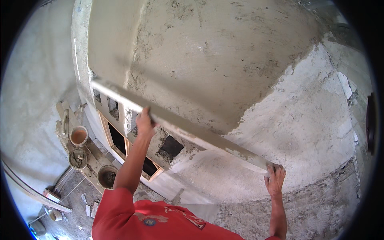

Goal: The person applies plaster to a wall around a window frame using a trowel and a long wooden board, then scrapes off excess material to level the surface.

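Note:
A long, pale straightedge (208, 141) slants across the wall in front of me, its far left end higher than its right end. My left hand (145, 123) is closed around it left of its middle, while my right hand (275, 178) grips its right end. Behind the bar, damp grey-brown plaster (224, 68) covers much of the wall. Toward the right and below lies a lighter, rough wall area (296, 120). Whether the bar touches the plaster along its whole length I cannot tell.
Below the bar are a dark square hole (171, 149) and a wooden-framed opening (125, 145). At left, planks (93, 150) carry an orange-lined bucket (79, 136), a mortar bucket (78, 159) and another bucket (107, 177). Rubble (91, 209) and a small pot (55, 215) lie lower left.

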### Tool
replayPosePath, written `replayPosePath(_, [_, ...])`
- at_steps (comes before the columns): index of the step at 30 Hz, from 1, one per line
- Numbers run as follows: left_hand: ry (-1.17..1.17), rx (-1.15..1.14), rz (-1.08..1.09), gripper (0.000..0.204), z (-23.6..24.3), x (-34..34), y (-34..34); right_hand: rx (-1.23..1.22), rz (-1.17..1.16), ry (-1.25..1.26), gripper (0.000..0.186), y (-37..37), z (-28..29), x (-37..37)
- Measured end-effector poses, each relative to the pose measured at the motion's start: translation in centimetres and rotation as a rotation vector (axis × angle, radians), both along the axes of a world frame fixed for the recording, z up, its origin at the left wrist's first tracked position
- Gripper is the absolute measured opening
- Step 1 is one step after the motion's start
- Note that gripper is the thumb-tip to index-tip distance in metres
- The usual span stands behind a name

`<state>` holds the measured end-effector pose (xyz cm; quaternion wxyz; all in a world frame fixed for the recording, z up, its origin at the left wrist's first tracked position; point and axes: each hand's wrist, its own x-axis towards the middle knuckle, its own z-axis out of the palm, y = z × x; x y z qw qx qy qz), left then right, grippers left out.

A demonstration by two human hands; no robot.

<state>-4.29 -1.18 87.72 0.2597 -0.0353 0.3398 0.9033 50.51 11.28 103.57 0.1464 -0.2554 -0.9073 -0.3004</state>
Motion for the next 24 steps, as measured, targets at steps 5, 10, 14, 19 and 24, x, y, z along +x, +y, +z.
replayPosePath(5, [0.188, -0.111, 0.103, 0.033, 7.8, -2.3, 5.2, -0.019, -0.028, 0.149, 0.076, 3.1, -3.5, -0.6])
replayPosePath(10, [0.407, -0.114, 0.190, 0.032, 11.4, -2.7, 8.6, -0.005, -0.136, 0.311, 0.067, 5.8, -6.9, -2.0])
replayPosePath(14, [0.390, -0.086, 0.204, 0.035, 13.5, -3.2, 9.6, 0.110, -0.201, 0.389, 0.066, 7.3, -7.1, -3.3])
replayPosePath(19, [0.571, -0.036, 0.146, 0.041, 22.1, -8.3, 9.1, 0.255, -0.241, 0.541, 0.073, 7.7, 0.0, -8.0])
replayPosePath(24, [0.743, 0.108, 0.142, 0.042, 32.4, -11.5, 8.5, 0.412, -0.215, 0.532, 0.076, 8.3, 8.4, -10.5])
